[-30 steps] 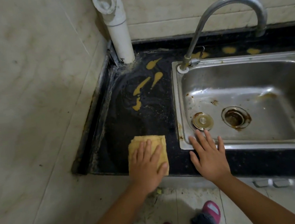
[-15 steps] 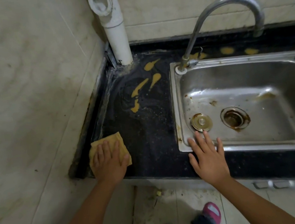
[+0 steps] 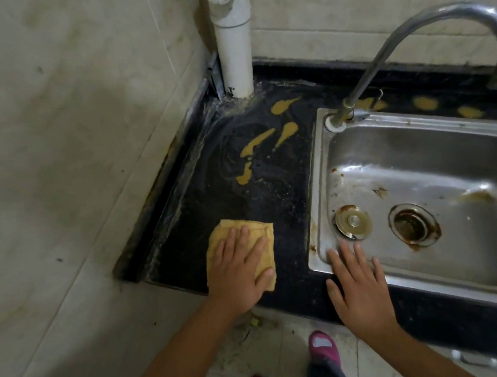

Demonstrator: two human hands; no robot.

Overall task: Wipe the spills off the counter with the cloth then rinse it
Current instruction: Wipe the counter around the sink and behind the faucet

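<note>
**Flat fingers on the cloth, spills waiting up the counter**

Fingers (image 3: pixel 249 244) spread and laid straight across the yellow cloth (image 3: pixel 231 237), that is how the left hand (image 3: pixel 238 271) works it: no curl, no pinch, just a flat palm pressing the cloth down onto the black counter (image 3: pixel 189 227), near its front edge. A flat press like that looks meant to put the whole face of the cloth to the surface for a sweep. Over on the other side, the right hand (image 3: pixel 359 287) lies open too, fingers straight, resting on the front rim of the steel sink (image 3: pixel 318 179) and holding nothing; it reads as a brace for the body.

The mustard-coloured spills (image 3: pixel 255 151) sit well up the counter from the cloth, toward the white pipe (image 3: pixel 236 58) in the corner, with more blobs behind the tap (image 3: pixel 355 97) along the back. None of these is wiped yet, so the wiping looks far from done and the rinse is yet to come.

Room to move? A lane of bare counter runs from cloth to spills, hemmed by the raised wall edge on the left and the sink rim on the right. The front lip drops straight to the floor, so a careless pull toward the body could drag mess over it. The tight corner round the pipe looks the awkward spot.
</note>
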